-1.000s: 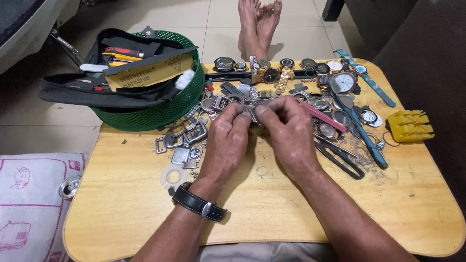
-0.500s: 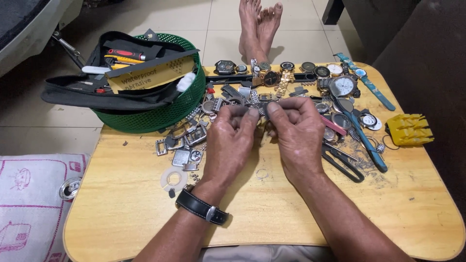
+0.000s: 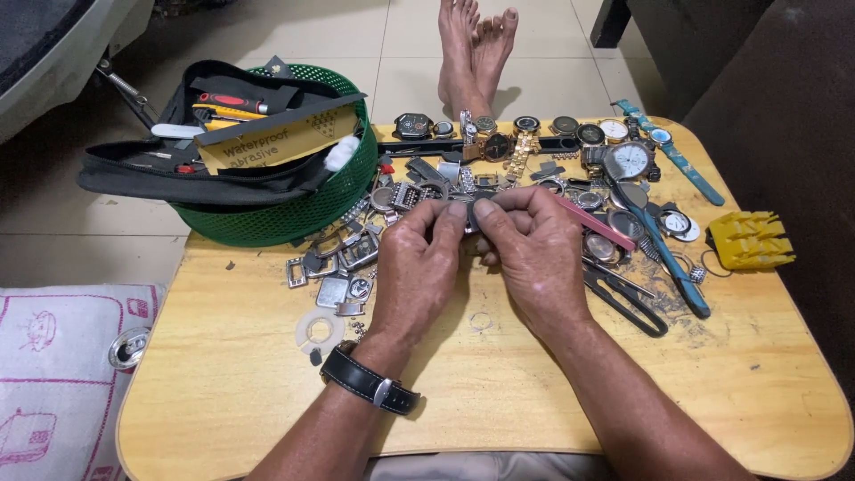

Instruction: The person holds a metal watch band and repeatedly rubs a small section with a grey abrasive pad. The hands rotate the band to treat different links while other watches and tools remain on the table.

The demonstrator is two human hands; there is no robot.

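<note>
Both of my hands meet over the middle of a small wooden table (image 3: pixel 223 374). My left hand (image 3: pixel 417 267), with a black wristwatch (image 3: pixel 367 381) on the wrist, and my right hand (image 3: pixel 533 258) pinch a small metal watch part (image 3: pixel 467 214) between their fingertips. Most of the part is hidden by my fingers. Around the hands lie loose watch cases, buckles and metal band pieces (image 3: pixel 343 258). A row of watches (image 3: pixel 525 134) lies along the far edge.
A green mesh basket (image 3: pixel 294 214) at the back left holds a black tool pouch and sandpaper. Black pliers (image 3: pixel 628 298), a blue tool (image 3: pixel 668 258) and a yellow holder block (image 3: pixel 751 240) lie at the right. Someone's bare feet (image 3: pixel 476 49) rest beyond the table. A white cushion (image 3: pixel 53 374) sits at the left.
My hands have shifted slightly and the fingertips have turned the small part between them. Nothing else on the table has moved.
</note>
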